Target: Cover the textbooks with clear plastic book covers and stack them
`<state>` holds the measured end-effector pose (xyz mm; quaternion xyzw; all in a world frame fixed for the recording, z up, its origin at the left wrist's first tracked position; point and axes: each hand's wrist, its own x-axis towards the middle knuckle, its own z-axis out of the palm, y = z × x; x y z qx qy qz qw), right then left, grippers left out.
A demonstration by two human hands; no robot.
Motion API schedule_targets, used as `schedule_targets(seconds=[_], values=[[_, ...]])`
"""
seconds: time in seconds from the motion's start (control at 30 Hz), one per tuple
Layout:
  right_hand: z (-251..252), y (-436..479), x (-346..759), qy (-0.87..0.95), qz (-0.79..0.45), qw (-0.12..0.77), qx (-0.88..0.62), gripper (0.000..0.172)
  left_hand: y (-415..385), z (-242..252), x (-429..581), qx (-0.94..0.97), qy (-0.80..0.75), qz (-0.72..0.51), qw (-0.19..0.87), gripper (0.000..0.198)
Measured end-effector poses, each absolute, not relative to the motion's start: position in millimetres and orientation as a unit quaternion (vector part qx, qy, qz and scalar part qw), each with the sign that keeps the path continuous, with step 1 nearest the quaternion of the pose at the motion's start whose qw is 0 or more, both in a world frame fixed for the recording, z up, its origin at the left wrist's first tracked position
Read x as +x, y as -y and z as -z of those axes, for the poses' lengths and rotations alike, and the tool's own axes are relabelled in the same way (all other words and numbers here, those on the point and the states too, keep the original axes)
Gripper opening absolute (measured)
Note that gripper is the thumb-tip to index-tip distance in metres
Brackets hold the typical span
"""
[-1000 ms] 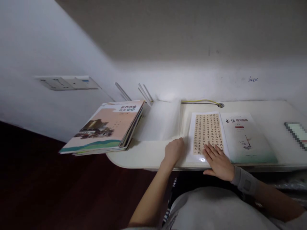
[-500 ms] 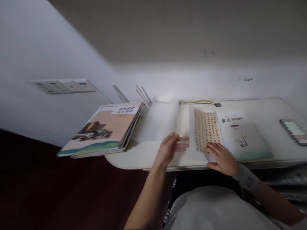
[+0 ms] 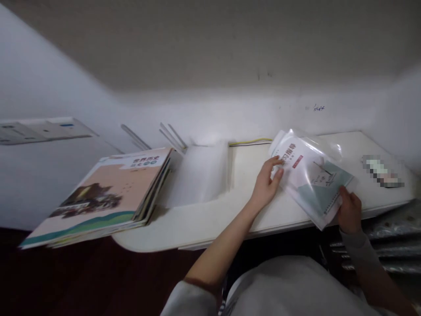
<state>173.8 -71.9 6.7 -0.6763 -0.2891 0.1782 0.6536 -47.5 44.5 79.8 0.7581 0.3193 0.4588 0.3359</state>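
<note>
One book (image 3: pixel 311 177) (phone (image 3: pixel 379 170) apart) | left hand (image 3: pixel 267 182) curled, grip unclear | right hand (image 3: pixel 350 210) pinching corner

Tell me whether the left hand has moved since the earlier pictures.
Yes, rightward: judged against the wall scribble, the left hand is now nearer to it, at the book.

White desk (image 3: pixel 197 224) against pale wall (image 3: pixel 210 109), dark floor (image 3: pixel 66 281), dim light

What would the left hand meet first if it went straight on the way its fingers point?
Most likely the book in its clear cover, right at the left hand's fingers, though one view leaves unclear whether they touch it.
</note>
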Motion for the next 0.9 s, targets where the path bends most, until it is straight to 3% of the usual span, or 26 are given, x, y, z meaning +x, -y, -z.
schedule_targets(seconds=[0.13, 0.3, 0.4, 0.57, 0.73, 0.9], values=[[2.8, 73.6, 222.0, 0.303, -0.196, 0.632, -0.686, 0.032, -90.2, -23.3, -46.3, 0.795, -0.459, -0.323, 0.230, 0.041], [7.1, 68.3, 260.7, 0.392, -0.097, 0.487, -0.775, 0.032, -122.0, -9.2, -31.4, 0.846, -0.487, -0.144, 0.164, 0.045], [15.4, 62.2, 277.1, 0.427, -0.045, 0.423, -0.798, 0.033, -129.5, -12.2, -24.4, 0.847, -0.495, -0.117, 0.156, 0.046], [26.6, 49.0, 293.9, 0.424, -0.047, 0.388, -0.817, 0.052, -129.6, -13.6, -42.9, 0.839, -0.510, -0.071, 0.174, 0.053], [17.9, 18.1, 284.0, 0.492, -0.133, 0.388, -0.768, 0.037, -110.8, -25.3, -87.9, 0.825, -0.530, -0.013, 0.196, 0.059], [0.6, -22.3, 263.7, 0.538, -0.292, 0.412, -0.675, 0.034, -62.5, -25.1, -89.6, 0.881, -0.453, -0.132, 0.038, 0.060]])
